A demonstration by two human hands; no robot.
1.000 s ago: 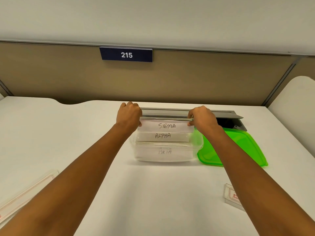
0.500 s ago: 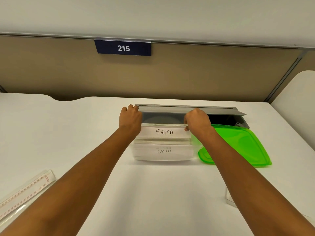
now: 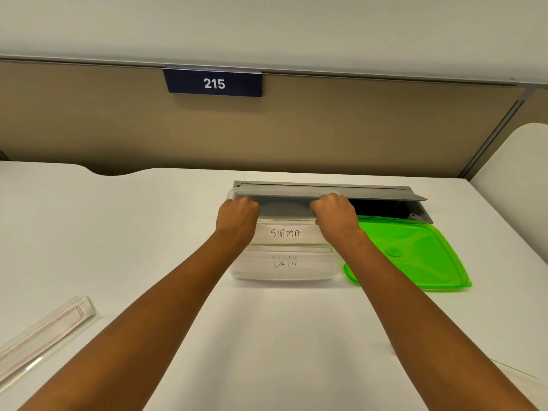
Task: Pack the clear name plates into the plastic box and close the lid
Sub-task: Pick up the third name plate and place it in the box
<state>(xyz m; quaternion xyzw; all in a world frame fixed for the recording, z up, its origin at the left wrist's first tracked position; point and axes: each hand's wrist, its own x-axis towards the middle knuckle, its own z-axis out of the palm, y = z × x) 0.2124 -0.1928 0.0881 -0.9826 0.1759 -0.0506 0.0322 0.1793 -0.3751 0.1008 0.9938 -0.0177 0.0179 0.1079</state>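
Both hands, left [image 3: 237, 216] and right [image 3: 335, 215], pinch the ends of the SIGMA plate [image 3: 286, 232], apparently seated in the box [image 3: 284, 274] near the desk's [image 3: 148, 232] far edge. Its long axis runs left-right; the lid [image 3: 415, 253] lies just beside the box, nearer the right hand.

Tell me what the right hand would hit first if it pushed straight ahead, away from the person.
Probably the raised grey flap of the desk's cable hatch, right beyond the right hand; depth is hard to judge.

Both fists, left hand [image 3: 238, 216] and right hand [image 3: 336, 216], grip the SIGMA name plate [image 3: 286, 232] inside the clear plastic box [image 3: 284, 271]; green lid [image 3: 415, 253] lies beside it on the bench [image 3: 281, 336].
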